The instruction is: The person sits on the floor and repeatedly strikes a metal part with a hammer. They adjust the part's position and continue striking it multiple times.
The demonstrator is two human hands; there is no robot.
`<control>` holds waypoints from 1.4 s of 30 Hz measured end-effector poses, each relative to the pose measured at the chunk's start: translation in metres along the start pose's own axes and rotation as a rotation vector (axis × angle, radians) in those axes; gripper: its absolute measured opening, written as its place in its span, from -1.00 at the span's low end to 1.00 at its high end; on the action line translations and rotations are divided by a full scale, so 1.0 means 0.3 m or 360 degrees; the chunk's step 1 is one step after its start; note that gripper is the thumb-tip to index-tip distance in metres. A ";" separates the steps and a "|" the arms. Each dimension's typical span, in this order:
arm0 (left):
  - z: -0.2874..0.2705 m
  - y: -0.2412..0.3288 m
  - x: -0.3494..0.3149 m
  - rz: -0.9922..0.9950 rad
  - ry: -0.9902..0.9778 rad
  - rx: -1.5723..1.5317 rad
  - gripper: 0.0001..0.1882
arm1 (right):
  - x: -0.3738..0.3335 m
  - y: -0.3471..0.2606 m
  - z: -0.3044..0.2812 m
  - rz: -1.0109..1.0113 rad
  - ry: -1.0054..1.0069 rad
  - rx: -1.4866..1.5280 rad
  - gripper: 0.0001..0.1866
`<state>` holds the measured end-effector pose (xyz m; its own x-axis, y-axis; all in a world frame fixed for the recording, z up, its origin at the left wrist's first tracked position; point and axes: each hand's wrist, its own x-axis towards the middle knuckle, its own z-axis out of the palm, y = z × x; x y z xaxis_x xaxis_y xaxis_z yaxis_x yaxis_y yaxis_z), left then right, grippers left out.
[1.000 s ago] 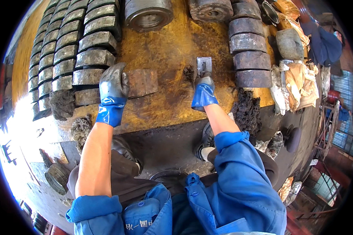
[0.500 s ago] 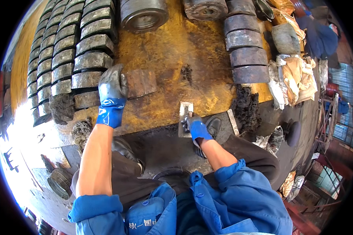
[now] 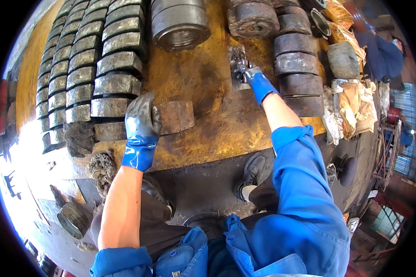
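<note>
My right hand, in a blue and dark-coated glove, grips a flat rectangular trowel by its handle. The trowel lies over the stained yellow tabletop, with a dark clump of greasy stuff at its far end. To the left, my gloved left hand has its fingers curled at the left end of a rusty, curved metal piece. Its grip is partly hidden by the glove. Close by on its other side stands the nearest dark metal block of a long row.
Several rows of thick metal segments fill the table's left side. Large metal cylinders stand at the back, and a column of round metal pieces runs down the right. Crumpled wrapping lies beyond. Dark fibrous clumps hang near the left front edge.
My right hand has carried the trowel from the table's front edge forward onto the tabletop, where the dark clump now sits at its far end. The left hand keeps its place at the rusty piece.
</note>
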<state>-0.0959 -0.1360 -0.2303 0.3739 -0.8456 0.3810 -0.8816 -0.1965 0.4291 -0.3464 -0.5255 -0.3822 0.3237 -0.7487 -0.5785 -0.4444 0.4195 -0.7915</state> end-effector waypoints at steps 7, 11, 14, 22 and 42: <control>-0.035 -0.023 -0.027 -0.0033 0.0066 0.0026 -0.71 | -0.516 -0.510 -0.379 -0.0545 -0.0194 -0.0716 -0.76; 0.027 -0.037 -0.008 0.0067 0.0116 0.0078 -0.69 | -0.999 -0.435 -0.703 -0.0469 -0.0241 0.0065 -0.67; 0.160 -0.073 -0.015 -0.0078 -0.0089 0.0139 -0.67 | -1.215 0.020 -1.088 -0.0264 0.0298 0.0255 -0.72; -0.053 -0.247 -0.186 -0.0149 -0.1669 0.1062 -0.46 | -2.104 0.810 -1.176 0.0490 0.0036 -0.0388 -0.68; -0.418 0.199 -0.198 0.0606 -0.0555 0.0556 -0.34 | -2.025 1.448 -1.120 0.0688 -0.0258 0.0234 -0.74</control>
<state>-0.1347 -0.0353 -0.1244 -0.0491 -0.9890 0.1393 -0.9988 0.0496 -0.0002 -1.0167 -0.0611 -0.3084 0.2666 -0.4048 -0.8747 -0.4480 0.7515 -0.4843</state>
